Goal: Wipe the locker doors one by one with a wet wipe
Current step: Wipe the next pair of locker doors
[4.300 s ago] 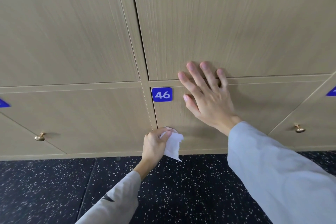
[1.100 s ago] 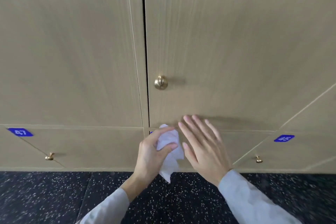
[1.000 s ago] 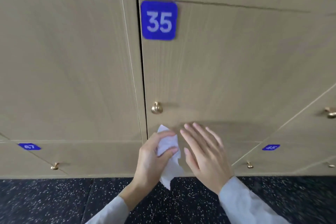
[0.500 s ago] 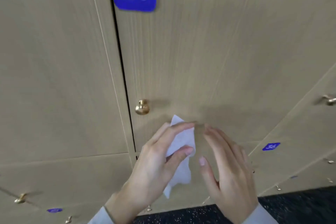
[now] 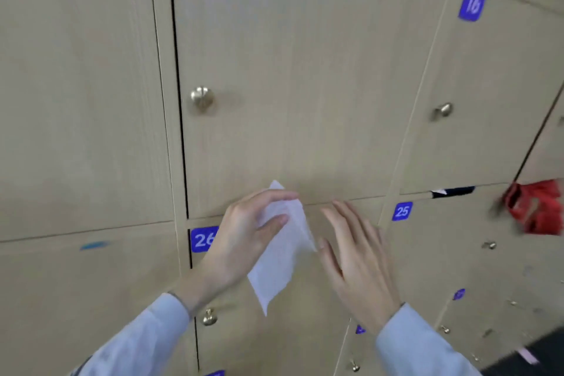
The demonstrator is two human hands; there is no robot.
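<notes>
A wall of light wooden locker doors fills the view. The large door [image 5: 290, 76] straight ahead has a brass knob [image 5: 201, 98] at its left side. Below it is the door with the blue plate 26 [image 5: 201, 239]. My left hand [image 5: 244, 238] pinches a white wet wipe [image 5: 279, 256] between thumb and fingers, and the wipe hangs down in front of door 26. My right hand [image 5: 357, 259] is beside the wipe with its fingers straight, holding nothing. Both hands are in front of the seam between the two doors.
To the right are door 16 [image 5: 472, 1] with its own knob [image 5: 443, 110] and door 25 [image 5: 402, 210]. Something red [image 5: 537, 207] sticks out at the right edge, by a dark gap under door 16. Dark speckled floor [image 5: 525, 360] shows at the bottom right.
The view has risen from locker 46 past 35 and 26 to the door above. My right hand left the door front and now sits beside the wipe, which my left hand carried up.
</notes>
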